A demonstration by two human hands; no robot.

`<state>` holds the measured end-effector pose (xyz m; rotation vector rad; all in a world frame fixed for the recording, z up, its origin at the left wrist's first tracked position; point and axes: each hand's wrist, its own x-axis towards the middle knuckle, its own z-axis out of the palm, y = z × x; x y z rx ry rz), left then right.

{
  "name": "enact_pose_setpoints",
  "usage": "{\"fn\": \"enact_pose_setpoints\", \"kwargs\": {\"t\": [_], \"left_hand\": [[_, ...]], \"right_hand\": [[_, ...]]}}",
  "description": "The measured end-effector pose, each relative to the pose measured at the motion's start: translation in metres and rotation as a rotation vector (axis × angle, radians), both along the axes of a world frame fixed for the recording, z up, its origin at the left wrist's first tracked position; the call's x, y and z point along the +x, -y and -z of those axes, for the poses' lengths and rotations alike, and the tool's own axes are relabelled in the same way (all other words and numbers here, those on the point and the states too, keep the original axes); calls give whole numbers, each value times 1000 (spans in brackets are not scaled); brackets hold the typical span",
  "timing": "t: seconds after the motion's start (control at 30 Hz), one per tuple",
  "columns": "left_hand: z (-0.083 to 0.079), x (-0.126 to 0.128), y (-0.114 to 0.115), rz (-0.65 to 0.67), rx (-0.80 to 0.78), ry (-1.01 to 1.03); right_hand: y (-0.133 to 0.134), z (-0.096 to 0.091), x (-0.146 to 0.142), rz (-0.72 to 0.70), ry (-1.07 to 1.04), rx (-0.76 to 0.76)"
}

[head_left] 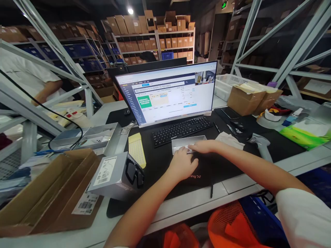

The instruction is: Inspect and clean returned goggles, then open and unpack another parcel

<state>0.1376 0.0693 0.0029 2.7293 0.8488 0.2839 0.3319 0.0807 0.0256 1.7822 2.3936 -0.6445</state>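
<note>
A small open grey box (pixel 189 140) sits on the black mat in front of the keyboard. My left hand (pixel 182 163) reaches over its near side, fingertips inside and thumb spread away. From the right, my right hand (pixel 204 146) comes into the same box with fingers drawn together; whatever lies at their tips is hidden. Below the hands a dark flap or box face (pixel 200 177) carries partly covered lettering. To the left lies a grey goggles box (pixel 116 175) with a white label and a picture of dark goggles.
The monitor (pixel 173 93) and keyboard (pixel 182 131) stand beyond. A yellow pad (pixel 137 150) and a brown carton (pixel 49 193) are at left. At right lie a barcode scanner (pixel 261 143), a mouse (pixel 238 126), crumpled tissue (pixel 230 139) and a green packet (pixel 302 134).
</note>
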Motion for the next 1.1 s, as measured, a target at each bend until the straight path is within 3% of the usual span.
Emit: {"fn": "enact_pose_setpoints", "kwargs": {"t": [0.27, 0.47, 0.63, 0.8, 0.93, 1.1], "left_hand": [[-5, -3, 20, -70, 30, -23], [-5, 1, 17, -90, 2, -59], [-4, 1, 18, -104, 2, -84], [-8, 2, 21, -122, 15, -108], [-10, 4, 19, -152, -14, -148], [-7, 3, 18, -152, -8, -92]], "right_hand": [[-2, -1, 7, -98, -139, -88], [5, -2, 7, 87, -189, -173], [4, -3, 2, 42, -102, -137], [2, -5, 0, -66, -176, -113], [4, -4, 4, -53, -227, -67], [13, -5, 9, -18, -284, -129]]}}
